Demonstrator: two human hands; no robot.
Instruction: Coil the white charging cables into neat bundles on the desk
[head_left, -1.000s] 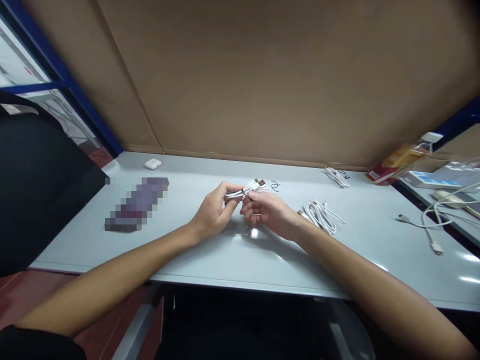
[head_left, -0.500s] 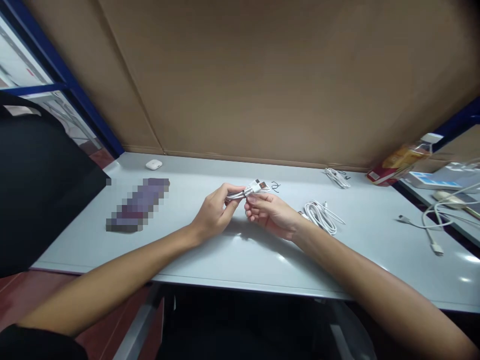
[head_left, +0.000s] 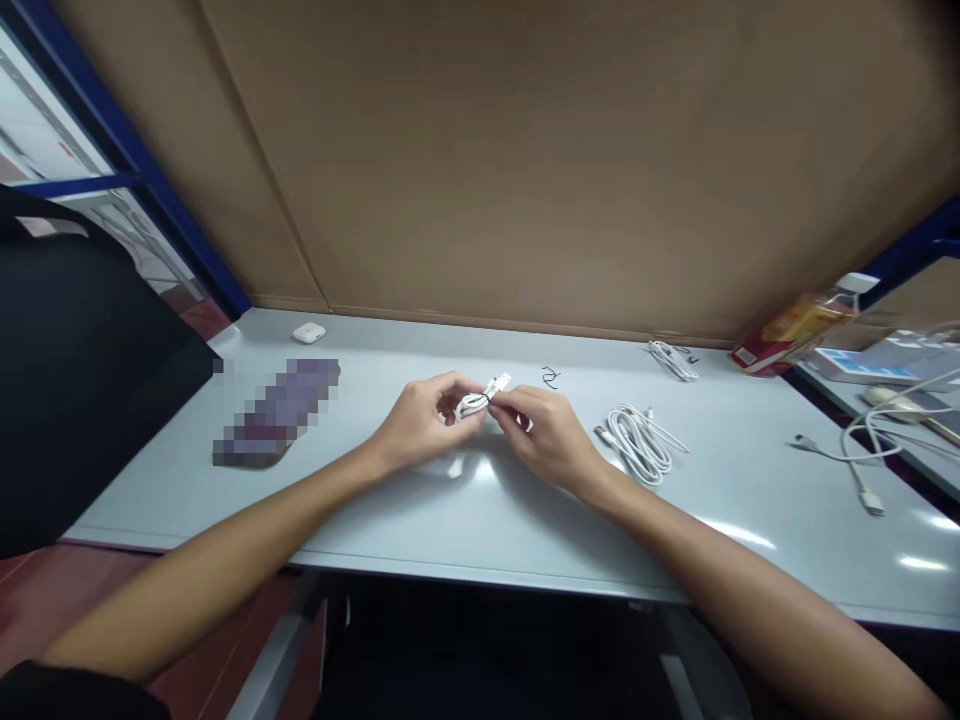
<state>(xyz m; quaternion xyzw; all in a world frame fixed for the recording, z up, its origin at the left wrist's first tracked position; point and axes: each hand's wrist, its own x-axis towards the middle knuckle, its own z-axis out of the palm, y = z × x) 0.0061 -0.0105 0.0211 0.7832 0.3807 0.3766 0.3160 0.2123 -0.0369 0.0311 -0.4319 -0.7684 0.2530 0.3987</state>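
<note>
A coiled white USB cable (head_left: 472,404) is held over the middle of the desk, its plug ends pointing up and away. My left hand (head_left: 427,415) is closed on the coil, thumb below and fingers above. A thin black twist tie (head_left: 487,399) runs around the bundle. My right hand (head_left: 551,435) pinches at the tie with thumb and forefinger, beside the plugs. Another coiled white cable (head_left: 641,442) lies loose to the right of my right hand. Several short black ties (head_left: 551,377) rest on the desk just beyond the hands.
The grey desk (head_left: 420,530) backs onto a brown panel (head_left: 510,170). On the left lie a blurred purple object (head_left: 289,405) and a white earbud case (head_left: 309,332). A bundled cable (head_left: 673,361), a tilted drink bottle (head_left: 802,325) and a loose white cable (head_left: 862,470) are on the right.
My right hand has turned palm down and now pinches the tie at the bundle. The cable coil has tilted in my left hand, its plugs shifting slightly left.
</note>
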